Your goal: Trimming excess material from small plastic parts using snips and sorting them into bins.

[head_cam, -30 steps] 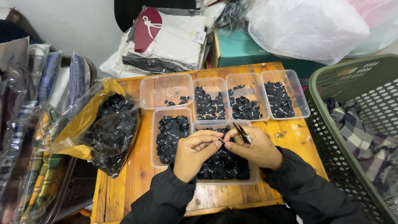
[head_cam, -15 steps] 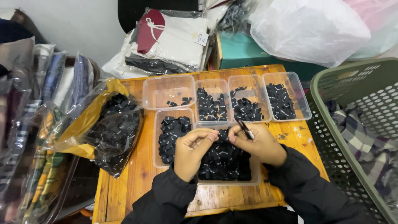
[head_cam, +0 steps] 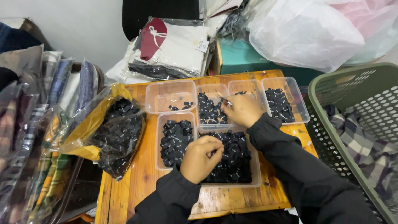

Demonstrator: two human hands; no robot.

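My right hand (head_cam: 242,111) reaches over the back row of clear plastic tubs and pinches a thin metal tool (head_cam: 224,100) like tweezers, its tip above the second tub (head_cam: 210,108) of small black pieces. My left hand (head_cam: 202,158) hovers with curled, pinched fingers over the large near tub (head_cam: 234,164), which is heaped with the same black pieces. I cannot see whether it holds one. Both arms are in black sleeves.
Other tubs sit on the wooden table (head_cam: 137,186): a nearly empty one (head_cam: 170,96), a full one (head_cam: 284,104) and a near-left one (head_cam: 176,141). A plastic bag of black pieces (head_cam: 118,132) lies left. A green basket (head_cam: 352,124) stands right, packaged fabrics behind.
My right hand has left the left hand and moved away from me with the tool to the back row of tubs. The left hand stays over the near tub.
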